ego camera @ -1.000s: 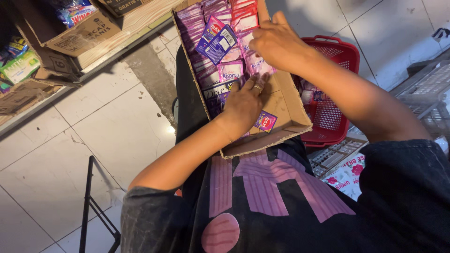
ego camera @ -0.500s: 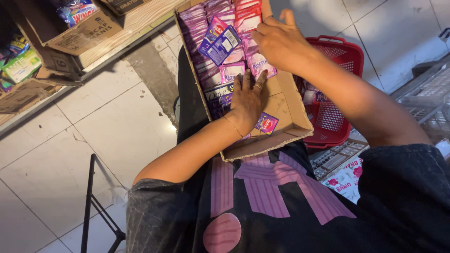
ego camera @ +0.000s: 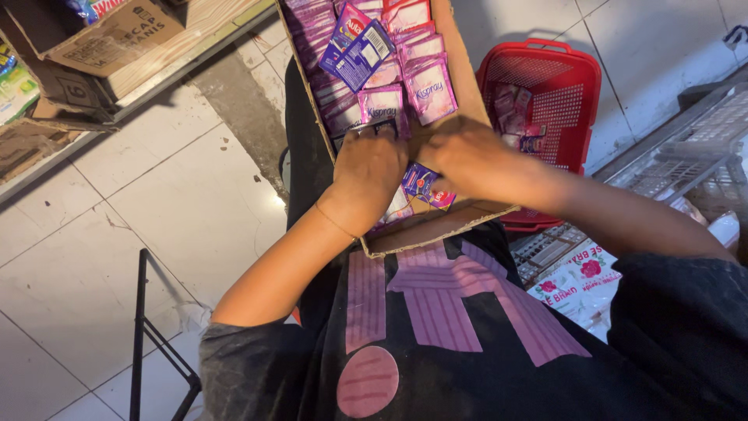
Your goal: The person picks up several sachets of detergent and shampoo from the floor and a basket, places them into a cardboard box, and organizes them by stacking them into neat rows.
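An open cardboard box (ego camera: 460, 220) lies on my lap, packed with rows of pink and purple sachets (ego camera: 425, 86). A darker purple sachet (ego camera: 358, 51) lies loose on top of them. My left hand (ego camera: 370, 168) is at the near end of the box, its fingers curled down into the sachet rows. My right hand (ego camera: 467, 160) is close beside it, almost touching, and pinches a small purple sachet (ego camera: 421, 181) between the two hands. My forearms hide the box's near corner.
A red plastic basket (ego camera: 573, 93) holding a few sachets stands on the floor to the right of the box. Cardboard cartons (ego camera: 117, 35) sit on a low shelf at top left. A black metal frame (ego camera: 144, 327) stands at lower left, and wire racking (ego camera: 701, 140) is at the right.
My right hand has come down from the far part of the box to its near end, next to my left hand. The left hand's fingers have curled into the sachets. The view has shifted closer.
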